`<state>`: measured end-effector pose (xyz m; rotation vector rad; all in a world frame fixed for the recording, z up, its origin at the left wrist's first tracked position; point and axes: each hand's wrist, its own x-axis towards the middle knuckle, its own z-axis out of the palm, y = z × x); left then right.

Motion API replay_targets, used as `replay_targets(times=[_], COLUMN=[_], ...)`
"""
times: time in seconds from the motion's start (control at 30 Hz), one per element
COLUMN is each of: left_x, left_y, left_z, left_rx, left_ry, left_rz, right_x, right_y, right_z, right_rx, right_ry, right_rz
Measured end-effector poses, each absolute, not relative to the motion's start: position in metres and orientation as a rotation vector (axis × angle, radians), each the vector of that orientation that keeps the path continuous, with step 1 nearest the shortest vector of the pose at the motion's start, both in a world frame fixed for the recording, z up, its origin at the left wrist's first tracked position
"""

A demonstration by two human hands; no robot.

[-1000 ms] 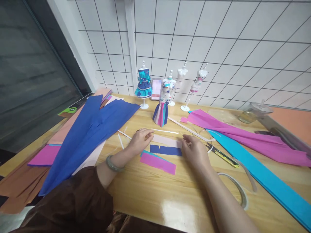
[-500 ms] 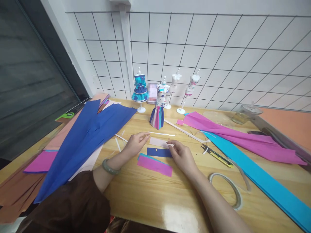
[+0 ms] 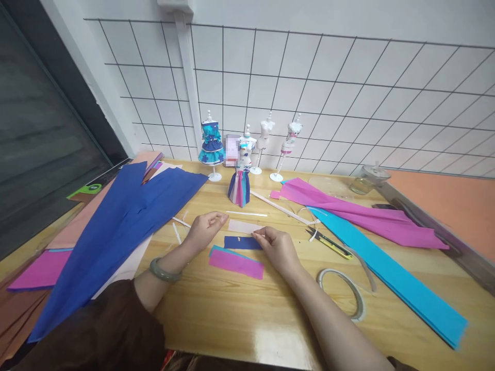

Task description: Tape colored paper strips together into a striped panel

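A pale pink paper strip [image 3: 243, 226] lies on the wooden table [image 3: 247, 314], with a dark blue strip [image 3: 240, 242] and a magenta strip [image 3: 235, 263] just below it. My left hand [image 3: 204, 231], a green bangle on its wrist, rests at the pink strip's left end with fingers pinched together. My right hand [image 3: 275, 248] pinches the pink strip's right part, its fingertips over the blue strip's right end. What the left fingers hold is too small to name.
Large dark blue paper sheets [image 3: 119, 232] spread at left, magenta paper [image 3: 359, 214] and cyan paper [image 3: 390, 270] at right. Yellow-handled scissors [image 3: 328, 243], a tape ring [image 3: 342, 299], several small dress-form mannequins [image 3: 240, 170] and a glass jar [image 3: 367, 180] stand near the grid wall.
My right hand slid left along the pink strip toward my left hand. The view tilted up and drifted, showing more of the wall.
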<state>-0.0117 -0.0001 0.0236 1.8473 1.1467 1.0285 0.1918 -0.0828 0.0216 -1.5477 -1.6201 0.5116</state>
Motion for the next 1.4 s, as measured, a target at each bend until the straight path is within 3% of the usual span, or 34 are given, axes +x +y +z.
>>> replay_targets(times=[0.37,0.9,1.4], left_x=[-0.012,-0.013,-0.012], left_y=[-0.001,-0.001,0.005], left_z=[0.015,0.013,0.006], left_rx=[1.913,1.953,1.851], left_ry=[1.187,1.156,1.130], left_rz=[0.988,0.998,1.005], right_x=[0.209,0.208,0.200], right_y=[-0.083,-0.078,-0.086], right_z=[0.036,0.012,0.025], right_rx=[-1.619,-1.692,-1.614], right_ry=[-1.357,-1.465,-1.402], right_rz=[0.410,0.497,0.508])
